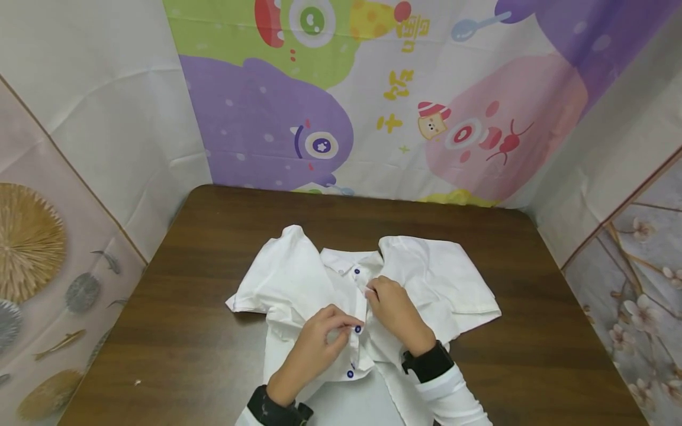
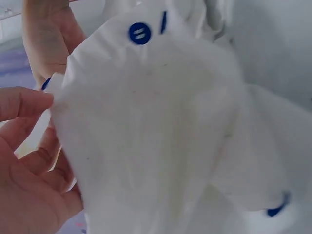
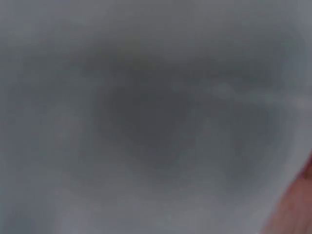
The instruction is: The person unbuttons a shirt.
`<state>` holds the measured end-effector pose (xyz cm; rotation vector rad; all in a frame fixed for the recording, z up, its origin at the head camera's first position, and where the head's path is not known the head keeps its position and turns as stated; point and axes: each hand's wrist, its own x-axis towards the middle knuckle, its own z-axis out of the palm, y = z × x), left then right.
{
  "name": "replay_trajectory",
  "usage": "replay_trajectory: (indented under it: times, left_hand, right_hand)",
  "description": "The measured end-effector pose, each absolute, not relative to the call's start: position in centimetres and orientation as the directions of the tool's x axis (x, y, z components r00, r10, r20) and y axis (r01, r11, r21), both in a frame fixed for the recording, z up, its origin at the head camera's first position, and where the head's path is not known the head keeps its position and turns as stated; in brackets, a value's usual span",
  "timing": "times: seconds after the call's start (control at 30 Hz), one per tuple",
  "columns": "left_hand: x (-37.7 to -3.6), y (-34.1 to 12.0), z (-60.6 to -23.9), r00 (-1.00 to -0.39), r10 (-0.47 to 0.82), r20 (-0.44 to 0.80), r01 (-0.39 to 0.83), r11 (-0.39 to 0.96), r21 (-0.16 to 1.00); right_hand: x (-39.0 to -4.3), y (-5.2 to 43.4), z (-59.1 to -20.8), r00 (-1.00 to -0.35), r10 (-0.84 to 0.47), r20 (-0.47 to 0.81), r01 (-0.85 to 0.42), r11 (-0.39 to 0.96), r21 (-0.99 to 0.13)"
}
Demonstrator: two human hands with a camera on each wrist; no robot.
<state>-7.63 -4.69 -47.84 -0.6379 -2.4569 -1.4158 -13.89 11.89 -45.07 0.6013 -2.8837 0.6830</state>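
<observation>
The white short-sleeved cloth shirt [image 1: 298,281] lies on the dark brown wood-grain bench [image 1: 181,331] in front of me, its white folded collar [image 1: 341,258] toward the far edge and its sleeves spread to either side. Round dark-blue buttons run down the front.

Left side: my left hand [image 1: 317,336] pinches the front edge between thumb and fingers, just beside the middle round dark-blue button [image 1: 358,329].

Right side: my right hand [image 1: 395,307] has its fingers curled on the opposite front edge, below the collar, and appears to grip the cloth there. The right wrist view is too blurred to confirm the exact hold.

Handling: treat the shirt as light, soft and limp. The cloth probably creases and folds easily rather than slipping, and an unsupported edge is likely to droop. Take hold at the front edges, close to a button; the button itself should be stiff, offering a firm grip.
</observation>
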Motion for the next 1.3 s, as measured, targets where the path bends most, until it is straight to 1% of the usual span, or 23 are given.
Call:
replay_trajectory:
  times: [0.13, 0.23, 0.33, 0.43, 0.53, 0.63, 0.73, 0.97, 1.3]
  left_hand:
    - [-8.5, -4.6, -46.7, -0.871, 0.248, 0.423, 0.490, 0.421, 0.763]
    - [-9.4, -4.3, -45.5, -0.878, 0.195, 0.438, 0.478, 0.405, 0.779]
    - [-10.7, -3.7, -44.2, -0.878, 0.148, 0.455, 0.473, 0.411, 0.779]
    - [-12.0, -3.0, -42.8, -0.872, 0.144, 0.468, 0.480, 0.441, 0.758]
    - [-13.0, -2.1, -41.7, -0.874, 0.161, 0.459, 0.472, 0.504, 0.723]
    - [-13.6, -1.4, -40.9, -0.881, 0.183, 0.436, 0.456, 0.573, 0.681]
    - [-14.0, -1.0, -40.4, -0.884, 0.183, 0.431, 0.446, 0.605, 0.659]
    - [-13.9, -1.2, -39.8, -0.897, 0.187, 0.402, 0.426, 0.616, 0.663]
    - [-13.4, -1.5, -40.2, -0.900, 0.184, 0.395, 0.423, 0.586, 0.691]
  right_hand:
    - [-14.2, 12.2, -44.3, -0.909, -0.292, 0.298, -0.406, 0.785, -0.467]
    - [-14.3, 12.4, -43.7, -0.909, -0.227, 0.350, -0.388, 0.767, -0.511]
    - [-14.4, 12.5, -43.2, -0.894, -0.169, 0.415, -0.394, 0.735, -0.551]
    - [-14.4, 12.6, -42.8, -0.878, -0.116, 0.464, -0.403, 0.702, -0.588]
    - [-14.3, 12.7, -42.5, -0.868, -0.076, 0.490, -0.406, 0.675, -0.616]
    - [-14.1, 12.6, -42.1, -0.856, -0.043, 0.516, -0.414, 0.654, -0.633]
    - [-13.7, 12.6, -41.7, -0.847, -0.014, 0.531, -0.423, 0.623, -0.658]
    - [-13.1, 12.9, -41.5, -0.854, -0.002, 0.520, -0.427, 0.573, -0.700]
    - [-13.2, 13.2, -41.9, -0.858, -0.061, 0.510, -0.452, 0.563, -0.692]
